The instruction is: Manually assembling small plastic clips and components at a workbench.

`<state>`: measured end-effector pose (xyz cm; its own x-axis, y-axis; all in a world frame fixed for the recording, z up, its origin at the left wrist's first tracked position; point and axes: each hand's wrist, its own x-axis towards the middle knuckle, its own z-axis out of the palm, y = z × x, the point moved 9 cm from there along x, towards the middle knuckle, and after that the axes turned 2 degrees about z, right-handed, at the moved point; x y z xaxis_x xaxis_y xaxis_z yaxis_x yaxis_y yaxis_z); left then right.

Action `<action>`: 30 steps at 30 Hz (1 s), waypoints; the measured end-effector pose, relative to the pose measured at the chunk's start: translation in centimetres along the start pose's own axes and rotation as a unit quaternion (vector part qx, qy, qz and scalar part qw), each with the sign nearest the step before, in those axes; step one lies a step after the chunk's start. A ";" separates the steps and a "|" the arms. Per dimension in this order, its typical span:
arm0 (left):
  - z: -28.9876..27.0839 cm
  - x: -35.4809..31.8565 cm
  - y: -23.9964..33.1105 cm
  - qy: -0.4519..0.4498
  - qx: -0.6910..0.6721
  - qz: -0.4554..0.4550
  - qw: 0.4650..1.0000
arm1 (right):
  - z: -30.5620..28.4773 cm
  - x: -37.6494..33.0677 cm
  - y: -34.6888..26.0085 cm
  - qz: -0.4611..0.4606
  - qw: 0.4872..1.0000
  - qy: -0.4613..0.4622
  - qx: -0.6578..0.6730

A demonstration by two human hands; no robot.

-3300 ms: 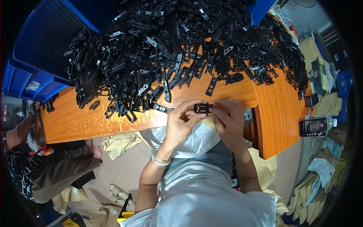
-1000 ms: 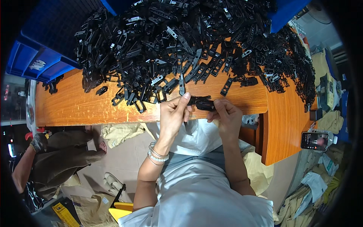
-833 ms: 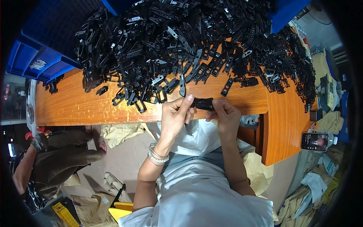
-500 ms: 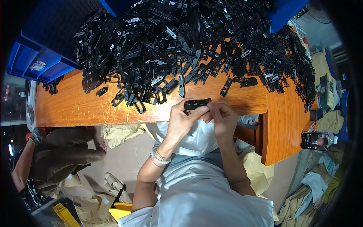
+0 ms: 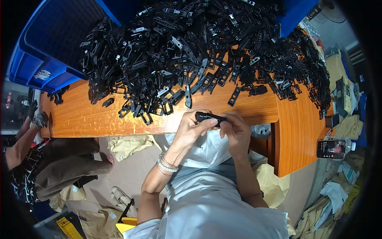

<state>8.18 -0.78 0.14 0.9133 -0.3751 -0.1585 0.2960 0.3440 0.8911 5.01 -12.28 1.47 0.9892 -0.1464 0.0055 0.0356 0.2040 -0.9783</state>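
From my remote seat, bearings taken from the held piece. Largest: wood-grain counter (image 5: 75,119), running nine round to four o'clock. On it, a heap (image 5: 159,51) of loose black plastic parts, spread from ten to two o'clock. Blue crate (image 5: 55,71) between nine and ten. A co-worker's gloved hand (image 5: 40,119) at nine, by the counter's end.

Left hand (image 5: 193,125): fingers curled closed about a black part (image 5: 203,116), thumb laid along its near face. Right hand (image 5: 238,133): thumb and fingers pinched together on the part's four-o'clock end. I can't make out whether that is one piece or two joined; fingers cover much of it. The part sits near the counter's front edge, six o'clock of the heap.

Phone (image 5: 331,149), screen lit, between three and four.
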 end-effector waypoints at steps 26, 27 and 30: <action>2.8 7.6 5.8 -0.019 0.435 0.188 0.880 | -4.7 1.2 1.9 0.007 0.994 0.112 0.017; 3.2 9.2 7.0 -0.009 0.468 0.229 0.853 | -5.6 1.1 1.5 -0.015 0.990 0.140 -0.015; 5.7 13.4 8.5 -0.023 0.534 0.328 0.779 | -7.1 1.6 1.8 -0.037 0.985 0.169 -0.007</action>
<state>21.38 -7.79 7.98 0.7519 -0.4599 0.4723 -0.6538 -0.4285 0.6236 5.62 -19.07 -1.71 0.8802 -0.4745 0.0110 0.1021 0.1666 -0.9807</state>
